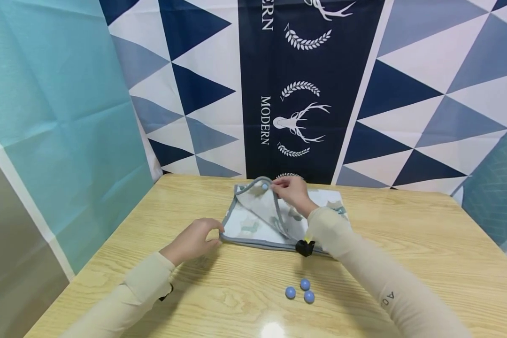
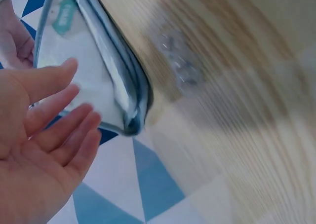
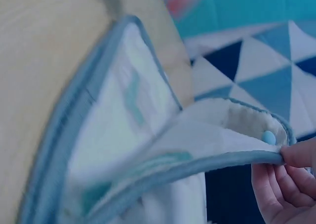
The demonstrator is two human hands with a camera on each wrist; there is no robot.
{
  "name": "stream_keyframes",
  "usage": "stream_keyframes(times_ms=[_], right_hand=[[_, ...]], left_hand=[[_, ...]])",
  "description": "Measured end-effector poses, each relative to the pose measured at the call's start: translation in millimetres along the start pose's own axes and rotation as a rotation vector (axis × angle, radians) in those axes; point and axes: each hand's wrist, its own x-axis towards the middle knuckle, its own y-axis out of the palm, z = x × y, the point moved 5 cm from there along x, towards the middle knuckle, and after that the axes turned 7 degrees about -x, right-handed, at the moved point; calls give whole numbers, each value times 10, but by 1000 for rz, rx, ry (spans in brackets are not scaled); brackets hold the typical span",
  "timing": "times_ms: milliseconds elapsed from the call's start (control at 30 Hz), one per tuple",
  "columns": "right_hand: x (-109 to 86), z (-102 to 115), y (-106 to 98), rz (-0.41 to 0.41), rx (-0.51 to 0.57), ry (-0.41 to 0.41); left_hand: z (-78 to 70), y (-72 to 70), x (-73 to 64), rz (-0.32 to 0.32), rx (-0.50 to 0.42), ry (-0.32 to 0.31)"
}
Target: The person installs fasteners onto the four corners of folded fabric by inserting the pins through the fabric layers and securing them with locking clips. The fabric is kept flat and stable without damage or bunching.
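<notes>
"What is being held?"
"A corner of the folded cloth [image 1: 245, 218] is pinched by the right hand [image 1: 293, 190], its grip closed between thumb and fingers. The left hand [image 1: 196, 239] is held beside the cloth's near left corner, its grip relaxed, fingers parted, with nothing grasped; whether the cloth is touched cannot be told."
"And the materials?"
"Soft white fabric is printed in pale green and grey and bound with grey-blue trim. By the cloth's raised, curving corner a smooth blue ball [image 3: 268, 137] is seen. Three glossy blue balls [image 1: 305, 284] are grouped in front of the cloth."
"The edges?"
"The cloth is laid near the far edge of the wood-grained surface [image 1: 405, 234]. Room is left on both sides of the cloth, more to the right."
</notes>
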Motion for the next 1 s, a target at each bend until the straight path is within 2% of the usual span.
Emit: stream_keyframes(times_ms=[100, 233, 400, 467, 633, 867, 1000], right_hand=[[83, -126, -119, -30, 36, 92], [180, -307, -223, -44, 104, 201], [263, -504, -289, -35, 133, 292], [277, -572, -296, -32, 114, 313], [291, -724, -303, -48, 53, 346], [293, -852, -332, -91, -79, 331], [284, -894, -335, -84, -116, 341]], left_hand=[[41, -21, -109, 39, 54, 26], [78, -40, -220, 53, 119, 66], [57, -11, -290, 63, 204, 155], [46, 11, -302, 60, 273, 197], [43, 62, -305, 52, 400, 238], [48, 83, -305, 50, 413, 221], [51, 74, -309, 45, 413, 221]])
